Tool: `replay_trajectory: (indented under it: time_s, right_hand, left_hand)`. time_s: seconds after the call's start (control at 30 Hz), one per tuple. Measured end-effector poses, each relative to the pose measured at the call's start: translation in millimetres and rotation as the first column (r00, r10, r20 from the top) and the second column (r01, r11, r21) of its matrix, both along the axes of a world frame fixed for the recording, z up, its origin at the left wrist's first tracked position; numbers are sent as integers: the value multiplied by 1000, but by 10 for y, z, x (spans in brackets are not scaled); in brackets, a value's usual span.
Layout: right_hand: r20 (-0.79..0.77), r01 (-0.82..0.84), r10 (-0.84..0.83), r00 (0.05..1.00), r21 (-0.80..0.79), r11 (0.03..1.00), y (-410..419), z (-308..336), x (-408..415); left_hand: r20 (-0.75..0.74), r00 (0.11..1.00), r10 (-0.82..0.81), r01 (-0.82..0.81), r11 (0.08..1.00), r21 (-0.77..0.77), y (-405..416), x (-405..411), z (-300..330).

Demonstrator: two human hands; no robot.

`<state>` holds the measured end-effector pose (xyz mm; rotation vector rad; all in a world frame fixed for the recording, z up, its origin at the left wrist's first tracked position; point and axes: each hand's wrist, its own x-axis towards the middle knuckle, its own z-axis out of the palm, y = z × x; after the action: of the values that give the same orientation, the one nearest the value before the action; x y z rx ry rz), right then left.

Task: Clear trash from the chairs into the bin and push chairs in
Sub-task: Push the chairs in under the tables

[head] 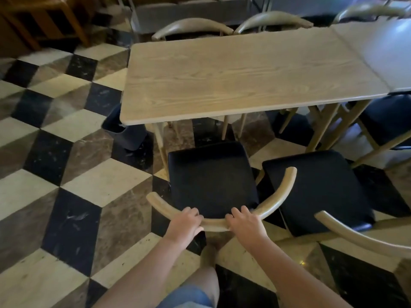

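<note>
Nearest, both hands are gripping the curved wooden backrest (213, 224) of a chair: the left hand (185, 223) is curling its fingers (193, 213) over the rail, and the right hand (245, 224) is doing the same just beside it. Just beyond the fingers, the chair's black seat (211, 178) is lying bare, its front edge sitting short of the table (233, 74). To the right of the right hand, a second chair (320, 190) is standing alongside, likewise pulled out. Farther past the fingers and off to the left, a dark bin (124, 132) is standing on the checkered floor (66, 152), partly under the table's corner. Beyond the tabletop, two more chair backs (191, 26) are showing at its far edge.
</note>
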<state>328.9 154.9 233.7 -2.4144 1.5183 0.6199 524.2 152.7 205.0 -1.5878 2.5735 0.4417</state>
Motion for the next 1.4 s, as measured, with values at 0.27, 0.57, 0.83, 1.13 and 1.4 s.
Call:
replay_trajectory:
  time_s: [0.27,0.57,0.83,1.13,1.4]
  right_hand:
    - [17,-64,64,998,9,998,-916,14,136]
    - [44,-59,61,997,-28,998,-1789,-18,482]
    - [73,-24,30,997,-75,997,-2301,-81,646]
    - [125,-11,26,992,-117,993,-2377,-161,698]
    - [217,62,-2,976,-268,961,-2118,-67,510]
  left_hand:
    - [-12,1000,-12,12,1000,-4,-839,212,-20]
    - [3,998,64,-64,998,3,-1688,507,-14]
    - [-12,997,76,-76,997,-1,-2232,674,-60]
    - [-40,995,90,-90,996,-13,-2306,747,-50]
    - [-78,974,211,-221,962,-160,-1973,407,89]
